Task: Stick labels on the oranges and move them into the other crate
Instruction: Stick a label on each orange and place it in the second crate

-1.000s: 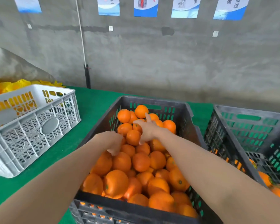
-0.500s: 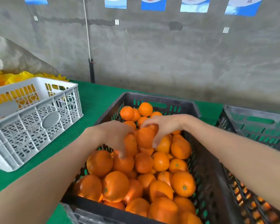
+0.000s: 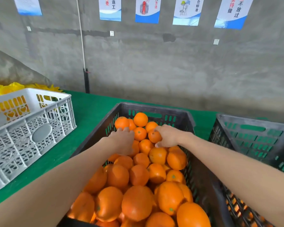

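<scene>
Gripping an orange (image 3: 154, 136): right hand (image 3: 168, 136); poster (image 3: 233, 12) reads 不放过.

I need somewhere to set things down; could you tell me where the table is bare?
Bare green table lies between the white crate and the middle black crate, and behind it toward the wall. That crate is crowded with oranges, the left hand and right hand.

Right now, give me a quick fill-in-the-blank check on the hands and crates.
1. The right hand grips one ___.
2. The white crate stands to the ___ of the full black crate.
3. The table cover is ___.
Missing words: orange; left; green.
</scene>
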The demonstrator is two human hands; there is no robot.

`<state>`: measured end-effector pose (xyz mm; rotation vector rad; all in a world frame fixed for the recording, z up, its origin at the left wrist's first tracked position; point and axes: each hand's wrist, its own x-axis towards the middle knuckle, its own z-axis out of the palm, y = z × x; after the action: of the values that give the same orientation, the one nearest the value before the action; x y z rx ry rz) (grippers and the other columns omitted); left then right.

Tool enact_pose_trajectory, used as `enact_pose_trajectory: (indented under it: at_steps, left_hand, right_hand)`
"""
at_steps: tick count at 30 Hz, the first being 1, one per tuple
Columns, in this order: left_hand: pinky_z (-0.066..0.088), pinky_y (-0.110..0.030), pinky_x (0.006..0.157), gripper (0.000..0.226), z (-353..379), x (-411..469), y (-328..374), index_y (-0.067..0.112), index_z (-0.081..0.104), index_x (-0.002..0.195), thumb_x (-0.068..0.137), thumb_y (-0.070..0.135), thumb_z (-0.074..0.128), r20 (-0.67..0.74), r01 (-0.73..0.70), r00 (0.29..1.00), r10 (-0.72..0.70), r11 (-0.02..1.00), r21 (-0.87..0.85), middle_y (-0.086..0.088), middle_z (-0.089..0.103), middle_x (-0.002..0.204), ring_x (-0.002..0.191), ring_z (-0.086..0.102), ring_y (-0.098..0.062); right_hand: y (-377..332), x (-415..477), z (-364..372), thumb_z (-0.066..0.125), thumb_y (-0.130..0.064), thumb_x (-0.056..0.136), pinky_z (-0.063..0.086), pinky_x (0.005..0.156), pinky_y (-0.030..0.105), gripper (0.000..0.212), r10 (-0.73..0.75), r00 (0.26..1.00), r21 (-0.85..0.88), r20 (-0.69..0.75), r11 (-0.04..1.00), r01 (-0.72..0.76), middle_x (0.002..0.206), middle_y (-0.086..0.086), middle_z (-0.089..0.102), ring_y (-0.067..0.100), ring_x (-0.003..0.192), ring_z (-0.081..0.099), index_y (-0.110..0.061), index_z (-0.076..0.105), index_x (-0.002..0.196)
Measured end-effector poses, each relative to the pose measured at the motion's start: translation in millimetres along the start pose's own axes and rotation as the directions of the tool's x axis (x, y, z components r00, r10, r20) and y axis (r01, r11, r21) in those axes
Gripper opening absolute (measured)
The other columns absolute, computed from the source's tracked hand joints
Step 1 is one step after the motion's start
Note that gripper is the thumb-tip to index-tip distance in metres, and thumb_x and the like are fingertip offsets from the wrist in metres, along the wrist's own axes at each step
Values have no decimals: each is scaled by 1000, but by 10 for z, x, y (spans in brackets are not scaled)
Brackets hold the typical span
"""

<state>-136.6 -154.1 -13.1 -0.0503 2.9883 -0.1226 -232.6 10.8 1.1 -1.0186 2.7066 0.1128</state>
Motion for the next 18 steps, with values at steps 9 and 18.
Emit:
enact_pose_trajectory:
  at_steps: [9,18]
  left_hand:
    - [19,-48,116,63,228,874,-364,9,8,151,98,13,43,-234,199,960,-157,965,171,-21,7,157,144,12,-40]
    - [35,-48,107,58,368,1154,-445,14,29,144,93,16,56,-285,227,943,-172,958,172,-21,29,147,136,28,-43]
  right_hand:
    - [-131,1037,525,42,-56,92,28,105,57,84,241,940,165,-242,965,-205,156,15,6,40,139,17,-27,-15,148]
    - [-114,1438,328,41,-61,90,45,89,49,75,159,881,121,-445,986,-117,149,26,21,46,119,48,-37,-2,148]
